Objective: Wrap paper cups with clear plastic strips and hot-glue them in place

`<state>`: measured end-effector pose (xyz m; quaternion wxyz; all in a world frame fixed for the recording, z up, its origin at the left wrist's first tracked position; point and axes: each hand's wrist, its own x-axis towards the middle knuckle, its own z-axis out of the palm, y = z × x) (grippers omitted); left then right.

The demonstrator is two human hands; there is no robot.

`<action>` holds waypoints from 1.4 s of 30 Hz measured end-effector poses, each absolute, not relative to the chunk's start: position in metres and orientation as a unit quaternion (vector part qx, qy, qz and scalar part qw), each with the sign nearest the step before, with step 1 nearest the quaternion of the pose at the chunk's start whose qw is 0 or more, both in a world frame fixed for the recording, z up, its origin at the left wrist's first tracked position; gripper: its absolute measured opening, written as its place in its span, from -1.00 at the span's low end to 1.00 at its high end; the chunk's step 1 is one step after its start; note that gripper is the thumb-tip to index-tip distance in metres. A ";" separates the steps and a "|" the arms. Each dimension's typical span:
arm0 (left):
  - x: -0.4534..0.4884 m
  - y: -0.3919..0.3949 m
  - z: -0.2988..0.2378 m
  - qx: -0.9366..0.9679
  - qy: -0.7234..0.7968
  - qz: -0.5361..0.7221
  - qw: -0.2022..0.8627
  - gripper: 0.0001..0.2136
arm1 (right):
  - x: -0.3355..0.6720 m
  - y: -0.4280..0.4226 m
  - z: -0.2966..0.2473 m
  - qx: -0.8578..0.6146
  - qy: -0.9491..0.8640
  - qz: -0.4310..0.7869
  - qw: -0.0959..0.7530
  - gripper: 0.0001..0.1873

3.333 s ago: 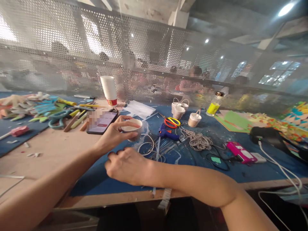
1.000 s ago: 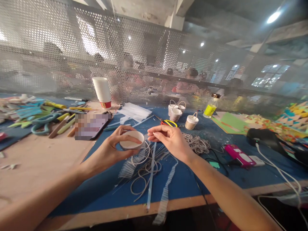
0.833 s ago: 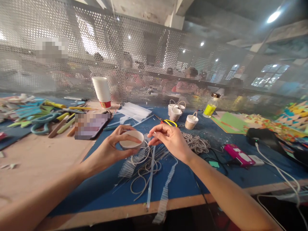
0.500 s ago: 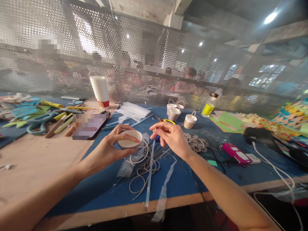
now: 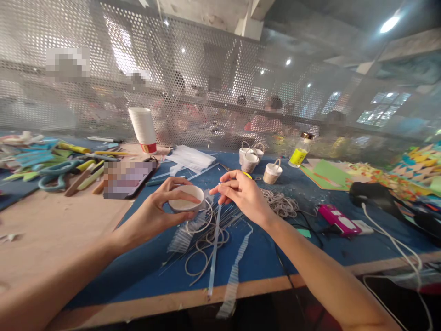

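Observation:
My left hand (image 5: 170, 202) is closed around a short white paper cup (image 5: 182, 205), its open mouth facing up, thumb and fingers spanning the side. Grey cord (image 5: 203, 250) lies in loops just below and beside the cup. To the right of the cup, my right hand (image 5: 237, 195) is held with thumb and fingertips pinched together; a small pale bit shows at the tips, too small to name. Beneath these fingers runs a narrow translucent strip (image 5: 215, 255) towards the table's front edge. Thin wires or bristles (image 5: 227, 220) lie behind it.
Several small handled baskets (image 5: 273, 174) stand behind my right hand, near a bundle of cord (image 5: 280, 204). A phone (image 5: 132, 179), scissors (image 5: 60, 174) and stacked paper cups (image 5: 144, 131) are on the left. At right are a bottle (image 5: 300, 151) and a magenta device (image 5: 339, 219).
My right hand has shifted slightly left, its fingertips nearer the cup's rim. The dark blue item seen under its fingers is now hidden. The left hand and cup hold still.

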<state>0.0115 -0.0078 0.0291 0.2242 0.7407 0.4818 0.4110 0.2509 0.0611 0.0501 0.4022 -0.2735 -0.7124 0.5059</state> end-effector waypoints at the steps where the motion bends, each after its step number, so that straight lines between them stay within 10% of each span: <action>1: 0.012 -0.008 0.030 0.742 0.481 0.412 0.219 -0.79 | 0.251 0.059 0.051 -0.279 -0.722 0.487 0.405 -0.80; 22: 0.020 -0.009 0.028 0.788 0.427 0.414 0.157 -0.88 | 0.231 0.030 0.049 -0.151 -0.922 -0.203 0.292 -0.81; 42: 0.023 -0.020 0.028 0.758 0.476 0.399 0.198 -0.49 | 0.241 0.032 0.061 -0.105 -0.960 -0.151 0.212 -0.80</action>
